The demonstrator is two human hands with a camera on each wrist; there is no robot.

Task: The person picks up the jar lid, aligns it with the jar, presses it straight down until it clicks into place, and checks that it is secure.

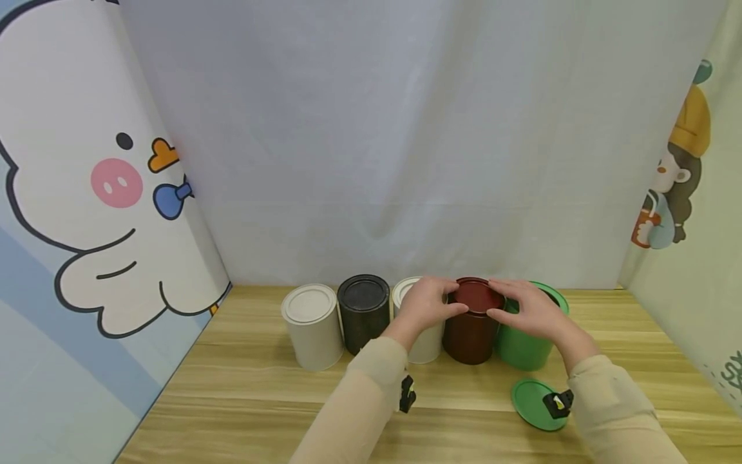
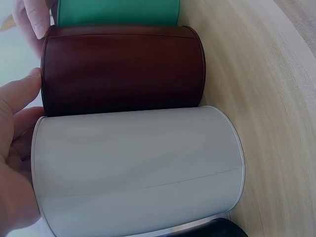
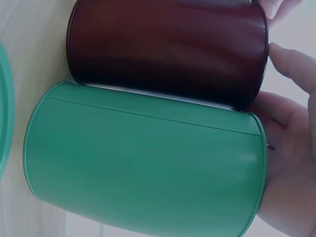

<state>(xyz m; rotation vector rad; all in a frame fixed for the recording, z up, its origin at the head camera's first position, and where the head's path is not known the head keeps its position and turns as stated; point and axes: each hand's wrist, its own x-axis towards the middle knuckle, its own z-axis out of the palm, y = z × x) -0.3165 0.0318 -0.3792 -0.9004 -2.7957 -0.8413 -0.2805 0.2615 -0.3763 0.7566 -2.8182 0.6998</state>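
Both hands are at the dark red lid (image 1: 478, 294) on top of a dark red canister (image 1: 471, 338). My left hand (image 1: 428, 303) holds the lid's left rim between thumb and fingers, above a white canister (image 2: 138, 170). On the other side, my right hand (image 1: 530, 309) holds the right rim, reaching over a green canister (image 1: 524, 345) whose top is uncovered. The lid sits level on its canister. In the right wrist view, the right thumb tip lies against the rim of the dark red canister (image 3: 168, 47). A green lid (image 1: 533, 405) lies flat on the table below the right forearm.
The canisters stand in a row along the back of the wooden table (image 1: 243, 399). At the row's left are another white canister (image 1: 313, 328) and a black canister (image 1: 364, 312), both lidded. A pale curtain (image 1: 371, 142) hangs right behind them.
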